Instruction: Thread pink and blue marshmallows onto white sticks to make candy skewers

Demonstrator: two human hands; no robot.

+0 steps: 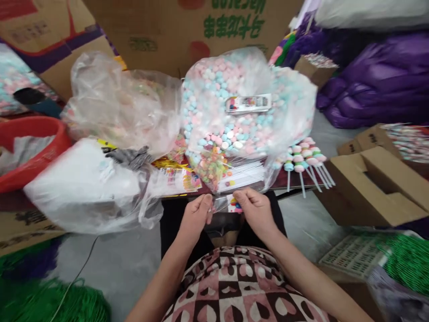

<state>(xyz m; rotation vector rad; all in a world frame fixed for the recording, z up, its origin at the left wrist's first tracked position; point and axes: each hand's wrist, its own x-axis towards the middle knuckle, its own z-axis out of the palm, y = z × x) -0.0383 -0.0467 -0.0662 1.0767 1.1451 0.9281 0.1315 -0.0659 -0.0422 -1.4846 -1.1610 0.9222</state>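
A small clear plastic packet [221, 204] with a colourful printed end is stretched between my two hands, just past the table's front edge. My left hand [196, 217] pinches its left end, and my right hand [255, 209] grips the printed end on the right. Whether anything lies inside the packet, I cannot tell. Just beyond my hands are white sticks [243, 175] and a clear bag of small ring-shaped candies [210, 167]. Printed packets [179, 181] lie to the left. Candy skewers of pink, blue and white pieces [304, 156] rest at the table's right edge.
Behind sits a big clear bag of pastel candies [217, 80] with a stack of labels [248, 103] on it. Left are a white plastic bag [87, 183] and a red basin [60, 138]. An open cardboard box [355, 188] stands right; green strings [63, 304] lie on the floor.
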